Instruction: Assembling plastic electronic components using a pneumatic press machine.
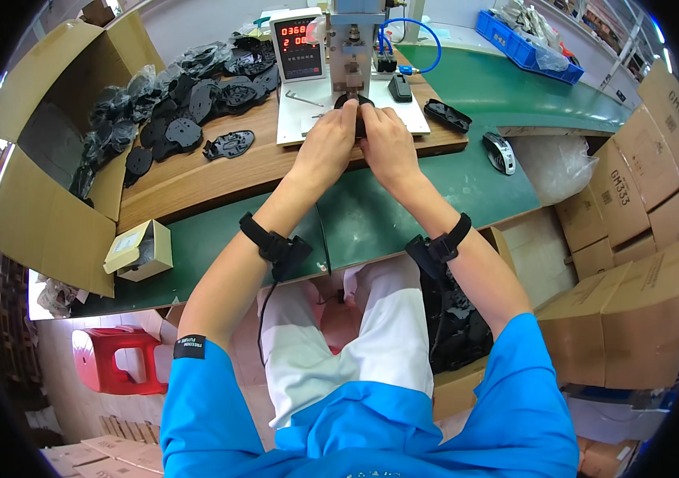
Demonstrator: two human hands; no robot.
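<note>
Under the metal head of a bench press (353,60), a small black plastic part (342,100) sits between my fingers, mostly hidden by them. My left hand (329,142) grips its left side with fingers bent inward. From the right, my right hand (389,142) closes on the same part, the two thumbs close together. Both wrists wear black straps with a small device. On the white press base, an L-shaped metal key (304,99) lies left of my hands. A small black box (400,88) stands to their right.
Black plastic shells (184,131), some bagged, pile up at the left beside an open carton (37,191). A control box (299,48) with red digits adjoins the press. Rightward lie a black shell (447,115), a computer mouse (499,153) and a blue crate (526,48). Cartons (618,319) are stacked right.
</note>
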